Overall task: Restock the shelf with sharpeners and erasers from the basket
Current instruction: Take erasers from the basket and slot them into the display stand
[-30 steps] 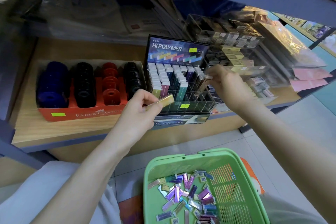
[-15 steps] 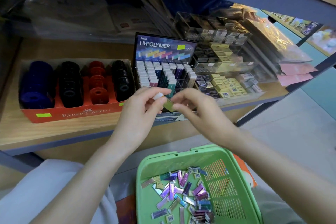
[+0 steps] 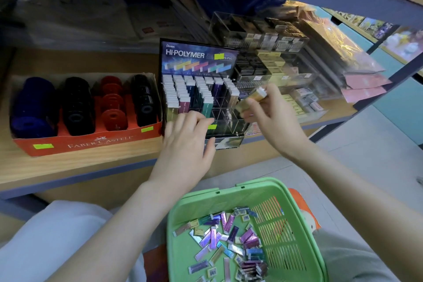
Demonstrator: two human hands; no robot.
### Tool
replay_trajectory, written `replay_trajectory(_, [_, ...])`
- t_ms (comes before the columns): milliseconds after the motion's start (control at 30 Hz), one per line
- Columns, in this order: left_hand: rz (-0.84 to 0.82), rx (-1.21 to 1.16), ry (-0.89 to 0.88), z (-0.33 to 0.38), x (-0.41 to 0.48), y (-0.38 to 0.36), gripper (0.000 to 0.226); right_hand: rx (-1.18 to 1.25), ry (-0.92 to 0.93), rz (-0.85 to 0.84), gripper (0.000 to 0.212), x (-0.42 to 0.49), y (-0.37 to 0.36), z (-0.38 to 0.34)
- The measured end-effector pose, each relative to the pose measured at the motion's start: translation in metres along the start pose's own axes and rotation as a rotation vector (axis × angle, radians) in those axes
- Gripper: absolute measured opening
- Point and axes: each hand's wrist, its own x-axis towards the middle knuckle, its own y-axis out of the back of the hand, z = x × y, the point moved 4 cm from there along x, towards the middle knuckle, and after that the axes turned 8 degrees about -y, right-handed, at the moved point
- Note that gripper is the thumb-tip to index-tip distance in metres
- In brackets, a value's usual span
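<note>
Gold eraser (image 3: 250, 98): pinched by fingers (image 3: 249, 115) of right hand (image 3: 272, 117), above right part of eraser display (image 3: 199, 55). Long axis tilted: white end up, far-right; gold end pointed down-left at empty compartments (image 3: 225, 119), just beside. Left hand (image 3: 187, 142): fingers loosely apart, rested on eraser display front, held nothing.

Two hands are in view, the left hand (image 3: 185, 144) and the right hand (image 3: 272, 119). The right hand pinches one eraser (image 3: 251, 98). One basket (image 3: 206, 199) holds loose erasers (image 3: 229, 236), too many and too overlapped to count. One sharpener box (image 3: 91, 142) has four rows: one blue row (image 3: 32, 107), one red row (image 3: 112, 103) and two black rows (image 3: 77, 105). There is one display (image 3: 199, 55). There are four stickers (image 3: 43, 145), two on the box and two on the display.
</note>
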Motion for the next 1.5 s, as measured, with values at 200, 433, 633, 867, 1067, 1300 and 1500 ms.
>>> replay_trajectory(200, [0.034, 0.130, -0.003, 0.000, 0.000, 0.001, 0.041, -0.257, 0.098, 0.117, 0.025, 0.037, 0.003, 0.007])
replay_trajectory(433, [0.037, 0.127, 0.001, -0.002, 0.002, 0.002, 0.038, -0.445, 0.234, -0.026, 0.017, 0.050, -0.004, 0.014])
replay_trajectory(633, [0.041, 0.125, -0.005, -0.004, 0.003, 0.002, 0.031, -0.597, 0.358, 0.014, 0.020, 0.053, -0.012, 0.016])
replay_trajectory(867, [0.053, 0.039, -0.033, -0.009, 0.000, 0.005, 0.038, -0.658, 0.419, 0.109, 0.016, 0.043, -0.014, 0.018])
replay_trajectory(1067, [0.104, 0.015, -0.185, -0.005, -0.018, 0.011, 0.026, -0.667, 0.464, 0.237, 0.019, -0.007, -0.004, 0.036])
replay_trajectory(1300, [-0.216, 0.047, -0.237, -0.011, -0.065, -0.041, 0.031, -0.648, 0.308, 0.105, 0.015, -0.094, -0.009, 0.130])
replay_trajectory(1500, [-0.568, 0.050, -0.078, -0.035, -0.089, -0.115, 0.055, -0.663, -0.214, -0.367, 0.036, -0.144, -0.059, 0.248])
